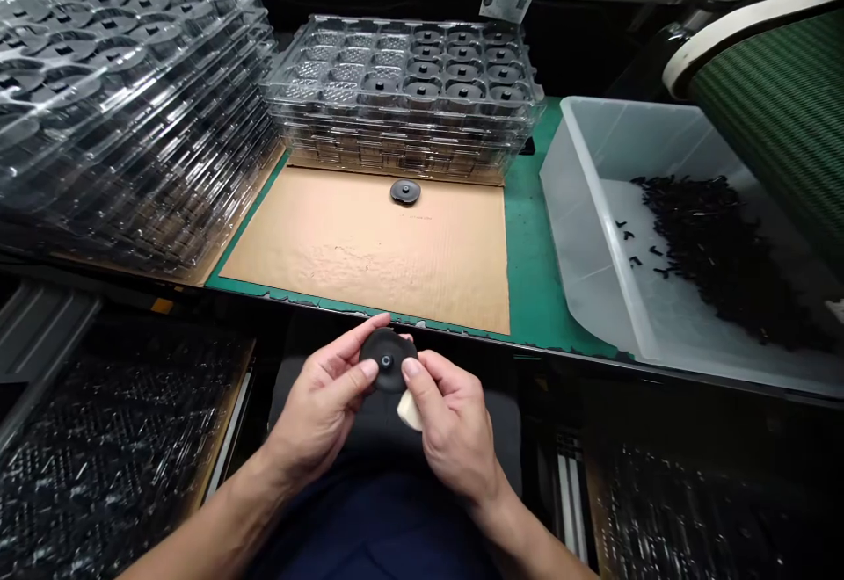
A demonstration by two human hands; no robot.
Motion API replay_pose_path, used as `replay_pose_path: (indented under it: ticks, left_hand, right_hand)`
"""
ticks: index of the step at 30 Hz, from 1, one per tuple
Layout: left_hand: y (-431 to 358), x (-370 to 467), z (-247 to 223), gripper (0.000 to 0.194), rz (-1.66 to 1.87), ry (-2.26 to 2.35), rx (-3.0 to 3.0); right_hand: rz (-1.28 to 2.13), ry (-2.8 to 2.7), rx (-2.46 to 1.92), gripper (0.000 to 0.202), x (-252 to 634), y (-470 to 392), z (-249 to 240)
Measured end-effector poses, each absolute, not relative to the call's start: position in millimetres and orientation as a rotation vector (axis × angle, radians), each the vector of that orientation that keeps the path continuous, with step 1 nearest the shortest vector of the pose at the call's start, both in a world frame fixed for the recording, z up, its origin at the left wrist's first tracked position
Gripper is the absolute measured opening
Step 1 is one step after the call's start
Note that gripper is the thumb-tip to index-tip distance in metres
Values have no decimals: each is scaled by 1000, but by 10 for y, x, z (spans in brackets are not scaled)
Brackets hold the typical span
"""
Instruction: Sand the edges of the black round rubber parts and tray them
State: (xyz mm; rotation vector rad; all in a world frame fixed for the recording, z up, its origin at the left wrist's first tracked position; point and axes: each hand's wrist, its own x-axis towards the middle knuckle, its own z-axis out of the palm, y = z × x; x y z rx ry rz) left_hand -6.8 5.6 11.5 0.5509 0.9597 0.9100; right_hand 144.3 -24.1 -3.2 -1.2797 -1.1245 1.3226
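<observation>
Between my two hands, just in front of the table edge, is a round black plastic disc (394,376) with a small raised hub at its centre. My left hand (326,391) pinches the disc's left side, thumb on its face. Gripping the right rim is my right hand (454,413), thumb on top. A pale cream piece (410,410), whose kind I cannot make out, sticks out below the right thumb, partly hidden by that hand. Another black disc (405,192) lies alone on the cardboard sheet (316,237), near the clear trays.
A stack of clear plastic trays (402,114), partly filled with black discs, stands at the back. More stacked trays (145,123) rise at the left. On the right, a translucent bin (593,211) holds many small black parts (718,246) beneath a green conveyor belt (778,97).
</observation>
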Motion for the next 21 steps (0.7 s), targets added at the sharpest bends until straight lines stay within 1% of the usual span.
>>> replay_pose_path:
  ticks: [1,3,7,10,15,21]
  left_hand:
    - [36,-44,117,59,929,934,552]
    - [10,-12,118,61,957,969,591]
    - [44,2,93,39,989,1180,635]
    - [109,0,32,32,985,1245,564]
    - [167,-66,-78,39,877,1260,436]
    - [208,-179,4,42,901,1249,594]
  right_hand:
    - [1303,-1122,-1275,47,1441,-241,-39]
    - [1263,-1191,-1222,47,1427,-248,-45]
    - [1241,-1362,-1121,48,1368,-276,-37]
    - [1261,-1369,-1173,49,1343,-290,-60]
    - [1501,-1150,-1199,56,1409,-272,-188]
    - [1516,-1081,-1238,65,1551,-117,-252]
